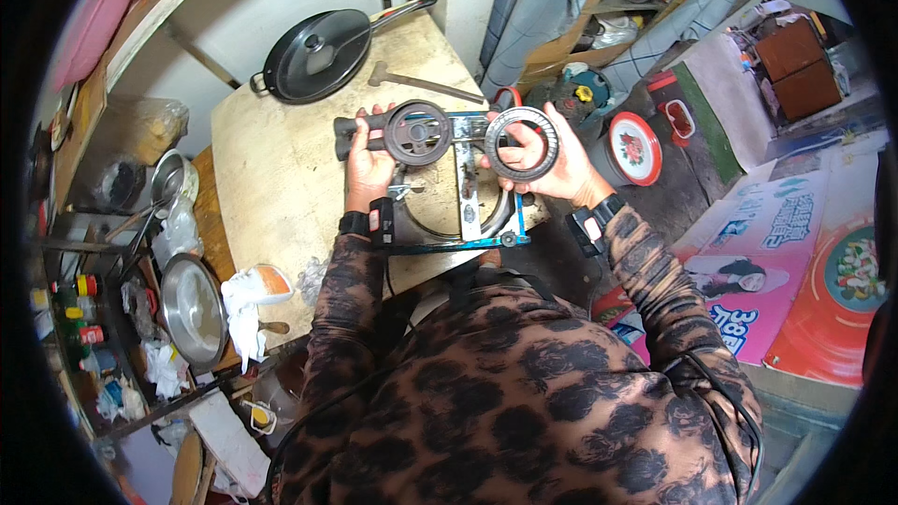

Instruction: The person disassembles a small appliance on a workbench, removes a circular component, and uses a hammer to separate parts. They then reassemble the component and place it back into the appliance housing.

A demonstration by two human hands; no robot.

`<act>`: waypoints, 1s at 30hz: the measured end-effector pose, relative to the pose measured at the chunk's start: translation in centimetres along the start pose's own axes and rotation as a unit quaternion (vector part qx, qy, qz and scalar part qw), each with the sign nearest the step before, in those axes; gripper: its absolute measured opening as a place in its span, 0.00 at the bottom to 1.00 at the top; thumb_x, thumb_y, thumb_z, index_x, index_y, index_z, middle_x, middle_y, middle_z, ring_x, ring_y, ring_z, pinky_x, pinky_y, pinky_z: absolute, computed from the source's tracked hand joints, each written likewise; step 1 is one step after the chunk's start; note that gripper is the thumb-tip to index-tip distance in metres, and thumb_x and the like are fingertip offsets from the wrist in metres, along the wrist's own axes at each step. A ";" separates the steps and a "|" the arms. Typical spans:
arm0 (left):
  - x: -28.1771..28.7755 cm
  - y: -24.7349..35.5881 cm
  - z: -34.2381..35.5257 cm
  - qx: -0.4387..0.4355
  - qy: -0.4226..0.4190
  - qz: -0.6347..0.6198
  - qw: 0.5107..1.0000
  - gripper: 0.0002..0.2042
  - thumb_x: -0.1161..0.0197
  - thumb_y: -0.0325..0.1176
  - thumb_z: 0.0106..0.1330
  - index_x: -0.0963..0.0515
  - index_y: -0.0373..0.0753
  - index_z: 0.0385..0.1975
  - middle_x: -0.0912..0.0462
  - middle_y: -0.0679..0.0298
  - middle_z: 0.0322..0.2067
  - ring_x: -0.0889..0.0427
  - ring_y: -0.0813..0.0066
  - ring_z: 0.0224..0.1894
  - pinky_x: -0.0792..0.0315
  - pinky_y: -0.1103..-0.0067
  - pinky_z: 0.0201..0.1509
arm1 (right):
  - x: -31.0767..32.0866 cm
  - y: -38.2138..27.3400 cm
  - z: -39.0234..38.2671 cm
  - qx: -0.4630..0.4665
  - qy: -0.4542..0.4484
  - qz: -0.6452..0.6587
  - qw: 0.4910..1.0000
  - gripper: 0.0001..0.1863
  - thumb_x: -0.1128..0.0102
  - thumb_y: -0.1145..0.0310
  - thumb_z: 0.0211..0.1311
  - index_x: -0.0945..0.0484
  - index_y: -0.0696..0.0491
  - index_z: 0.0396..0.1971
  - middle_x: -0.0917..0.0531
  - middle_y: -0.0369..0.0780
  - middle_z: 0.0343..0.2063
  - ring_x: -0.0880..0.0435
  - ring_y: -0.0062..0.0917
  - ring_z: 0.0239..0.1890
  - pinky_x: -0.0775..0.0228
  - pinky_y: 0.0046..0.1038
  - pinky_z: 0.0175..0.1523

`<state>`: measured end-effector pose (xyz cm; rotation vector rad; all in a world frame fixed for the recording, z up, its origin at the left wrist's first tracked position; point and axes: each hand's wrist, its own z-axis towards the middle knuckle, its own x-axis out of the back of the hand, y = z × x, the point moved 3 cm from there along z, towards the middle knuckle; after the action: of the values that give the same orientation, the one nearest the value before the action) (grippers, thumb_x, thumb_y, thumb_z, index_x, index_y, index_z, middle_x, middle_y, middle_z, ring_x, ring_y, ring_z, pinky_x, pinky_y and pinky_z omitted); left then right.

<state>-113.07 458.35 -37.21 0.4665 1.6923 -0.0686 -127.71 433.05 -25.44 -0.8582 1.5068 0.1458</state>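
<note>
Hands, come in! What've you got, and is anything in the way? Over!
Left hand holding disc, right hand holding ring. Blue frame below. Hammer lies beyond, seemingly not blocking.

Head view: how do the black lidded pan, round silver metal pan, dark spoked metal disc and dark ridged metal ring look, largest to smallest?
1. Black lidded pan
2. Round silver metal pan
3. Dark spoked metal disc and dark ridged metal ring: too alike to rank.
</note>
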 end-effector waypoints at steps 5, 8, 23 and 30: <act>0.5 0.0 -0.1 -0.004 0.027 -0.021 0.999 0.11 0.45 0.37 0.73 0.27 0.43 0.51 0.22 0.58 0.52 0.28 0.52 0.63 0.36 0.50 0.68 | 3.6 0.0 -0.6 0.009 0.253 -0.256 0.933 0.40 0.53 0.36 0.67 0.40 0.47 0.70 0.18 0.46 0.49 0.15 0.33 0.42 0.22 0.27 0.38; 0.8 0.3 -0.1 -0.026 0.058 -0.003 0.998 0.11 0.48 0.39 0.75 0.30 0.43 0.52 0.22 0.60 0.52 0.27 0.53 0.61 0.33 0.50 0.67 | 4.9 0.7 0.4 0.006 0.248 -0.613 0.750 0.48 0.35 0.44 0.57 0.41 0.61 0.68 0.29 0.53 0.60 0.23 0.36 0.57 0.29 0.30 0.58; 0.7 1.7 -1.0 -0.041 0.056 0.011 0.997 0.12 0.52 0.40 0.76 0.33 0.45 0.53 0.22 0.60 0.50 0.26 0.52 0.59 0.32 0.51 0.66 | 6.9 7.1 6.7 -0.034 0.166 -0.896 0.410 0.47 0.19 0.56 0.34 0.31 0.56 0.59 0.30 0.48 0.51 0.28 0.49 0.53 0.29 0.41 0.56; -0.6 1.4 -1.6 -0.022 -0.027 -0.010 0.999 0.12 0.47 0.38 0.74 0.31 0.45 0.53 0.24 0.59 0.54 0.33 0.52 0.67 0.35 0.52 0.68 | 7.3 7.5 6.6 -0.004 0.169 -0.898 0.406 0.49 0.21 0.56 0.39 0.35 0.52 0.63 0.32 0.48 0.57 0.33 0.47 0.60 0.31 0.41 0.60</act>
<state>-114.06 459.93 -36.00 0.4118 1.6417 -0.0571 -125.92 439.13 -36.07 -2.1202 0.1090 -1.7102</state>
